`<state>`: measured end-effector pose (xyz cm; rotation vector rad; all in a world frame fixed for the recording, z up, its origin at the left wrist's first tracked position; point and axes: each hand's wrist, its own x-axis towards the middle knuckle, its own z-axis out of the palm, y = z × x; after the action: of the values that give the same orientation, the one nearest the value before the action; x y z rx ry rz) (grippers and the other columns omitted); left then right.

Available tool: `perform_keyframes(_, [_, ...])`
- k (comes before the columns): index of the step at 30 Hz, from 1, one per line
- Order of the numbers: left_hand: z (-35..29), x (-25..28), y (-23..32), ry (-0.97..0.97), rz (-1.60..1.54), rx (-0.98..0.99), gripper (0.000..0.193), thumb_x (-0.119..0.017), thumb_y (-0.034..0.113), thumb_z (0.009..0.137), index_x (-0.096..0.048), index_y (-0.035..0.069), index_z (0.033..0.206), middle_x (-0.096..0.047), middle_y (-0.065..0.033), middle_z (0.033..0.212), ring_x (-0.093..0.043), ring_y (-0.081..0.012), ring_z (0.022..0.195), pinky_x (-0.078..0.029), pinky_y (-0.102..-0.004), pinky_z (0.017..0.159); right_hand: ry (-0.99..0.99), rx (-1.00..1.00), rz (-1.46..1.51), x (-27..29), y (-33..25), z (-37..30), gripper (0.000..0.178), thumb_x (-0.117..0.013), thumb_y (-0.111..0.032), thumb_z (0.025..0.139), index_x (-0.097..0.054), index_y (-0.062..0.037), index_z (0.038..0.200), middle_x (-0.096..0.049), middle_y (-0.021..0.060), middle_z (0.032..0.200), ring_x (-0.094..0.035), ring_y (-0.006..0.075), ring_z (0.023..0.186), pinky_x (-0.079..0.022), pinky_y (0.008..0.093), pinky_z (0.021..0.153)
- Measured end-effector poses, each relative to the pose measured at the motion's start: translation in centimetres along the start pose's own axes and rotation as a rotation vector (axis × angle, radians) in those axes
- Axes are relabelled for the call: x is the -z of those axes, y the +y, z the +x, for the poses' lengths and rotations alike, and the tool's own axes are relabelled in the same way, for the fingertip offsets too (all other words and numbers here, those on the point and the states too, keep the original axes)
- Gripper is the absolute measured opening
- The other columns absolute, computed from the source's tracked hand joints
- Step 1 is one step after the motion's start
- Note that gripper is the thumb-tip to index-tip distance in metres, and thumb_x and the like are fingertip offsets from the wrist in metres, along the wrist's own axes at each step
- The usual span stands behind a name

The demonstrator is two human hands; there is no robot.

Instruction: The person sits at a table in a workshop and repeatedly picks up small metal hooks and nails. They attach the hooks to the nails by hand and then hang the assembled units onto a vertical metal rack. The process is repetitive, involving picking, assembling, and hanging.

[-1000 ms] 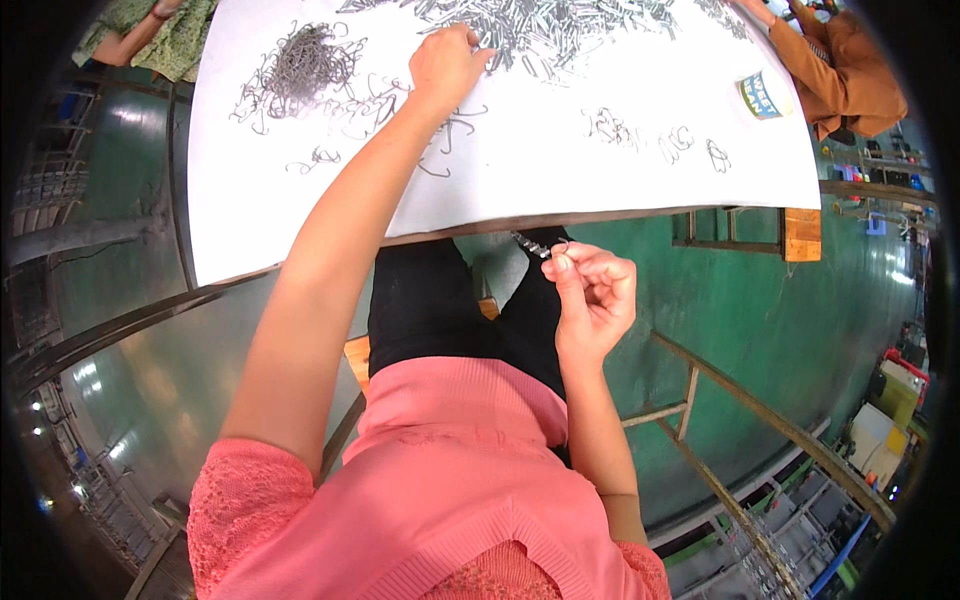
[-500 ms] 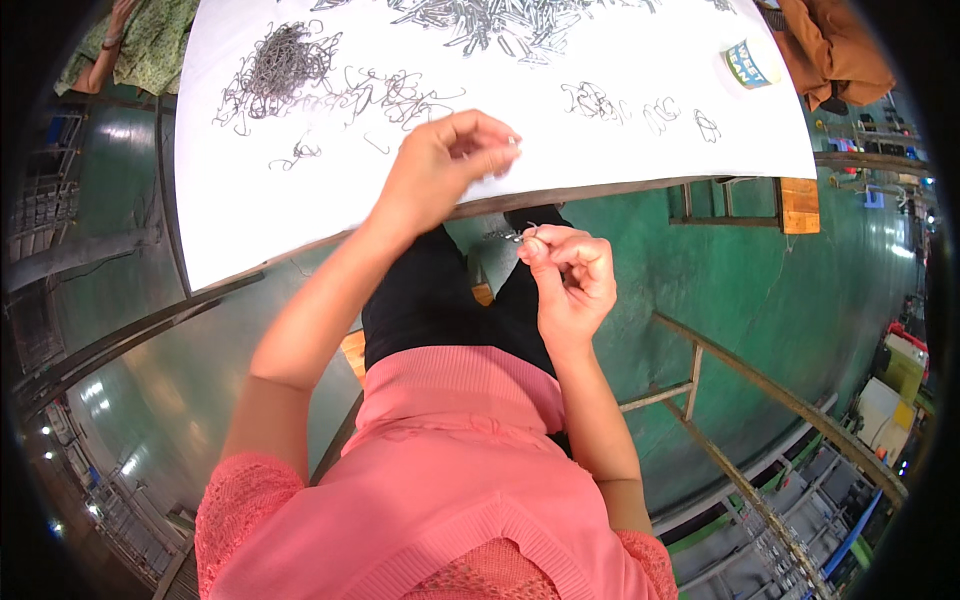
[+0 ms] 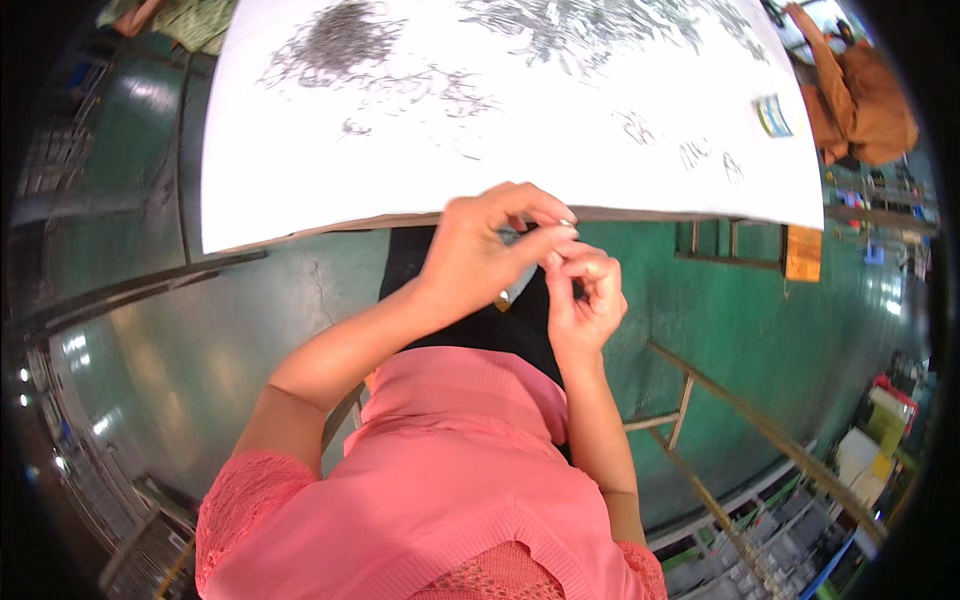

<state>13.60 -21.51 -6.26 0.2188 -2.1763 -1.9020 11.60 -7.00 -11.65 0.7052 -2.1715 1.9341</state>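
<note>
My left hand (image 3: pixel 490 240) and my right hand (image 3: pixel 587 300) meet in front of the table's near edge, fingertips almost touching. The left thumb and index finger are pinched, with a tiny pale glint at their tips; what they hold is too small to name. The right thumb and fingers are pinched too; the small metal wire piece seen there earlier is now hidden by the fingers. On the white-covered table (image 3: pixel 560 180) lie a dense pile of dark wire hooks (image 3: pixel 350 40), loose hooks (image 3: pixel 450 90) beside it, and a wide heap of narrow metal pieces (image 3: pixel 590 35).
Small clusters of wire hooks (image 3: pixel 634 127) lie at the table's right, near a small labelled tub (image 3: pixel 773 116). A person in brown (image 3: pixel 870 100) sits at the far right corner, another in patterned green (image 3: pixel 195 22) at the far left. Metal rails (image 3: pixel 750 410) stand right of me.
My left hand has come down from over the table to meet my right hand, which stays nearly in place. The view has shifted, so the table sits slightly higher and farther right.
</note>
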Motion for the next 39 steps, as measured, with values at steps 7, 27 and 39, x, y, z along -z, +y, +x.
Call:
perform_keyframes(7, [-1.4,0.7,-3.4,0.094,0.044,-0.129,0.009,-0.072,0.008,0.078,-0.069,0.005,0.086,-0.069,-0.0045,0.085,-0.062,-0.0178,0.082,-0.049,-0.0303,0.075,-0.015,-0.2,-0.017,0.5,-0.3,2.5,0.016,-0.057,-0.01,0.093,-0.051,-0.0012,0.105,-0.058,0.0107,0.104,-0.058,0.0126,0.077,-0.047,0.0233,0.062])
perform_keyframes(27, [-2.4,1.8,-9.3,0.125,0.076,-0.187,0.023,-0.065,0.002,0.075,-0.062,0.0,0.097,-0.063,-0.0195,0.09,-0.059,-0.0395,0.086,-0.051,-0.0451,0.073,-0.965,0.292,-0.63,-26.2,1.8,11.6,0.011,-0.069,-0.017,0.08,-0.066,-0.0063,0.083,-0.059,0.0081,0.091,-0.063,0.0255,0.076,-0.049,0.0379,0.069])
perform_keyframes(39, [-2.1,1.6,-10.2,0.07,0.002,-0.15,0.02,-0.069,0.006,0.077,-0.065,0.004,0.097,-0.064,-0.0121,0.091,-0.061,-0.0306,0.087,-0.051,-0.0394,0.076,-1.04,0.176,-0.534,-20.7,2.4,15.1,0.01,-0.071,-0.013,0.078,-0.066,-0.0056,0.083,-0.06,0.0082,0.085,-0.061,0.0237,0.072,-0.048,0.0358,0.067])
